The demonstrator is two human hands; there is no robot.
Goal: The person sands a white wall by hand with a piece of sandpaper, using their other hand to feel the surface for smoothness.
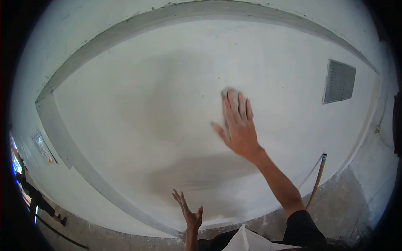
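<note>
My right hand [240, 129] lies against the pale, whitish wall [180, 100], its fingers stretched upward and the thumb out to the left. A dark grey edge shows around its fingertips; whether that is shadow or a thin sheet under the hand, I cannot tell. Low in the head view, my left hand [191, 215] is raised in front of the wall with fingers and thumb spread, and nothing shows in it. Soft shadows fall across the wall's middle and lower part.
A grey louvred vent [339, 81] is set in the wall at right. Below it a long pole [318, 180] leans on the wall, standing on the concrete floor [335, 196]. A raised grey border [63, 134] frames the wall panel. At far left hangs a small sheet [44, 147].
</note>
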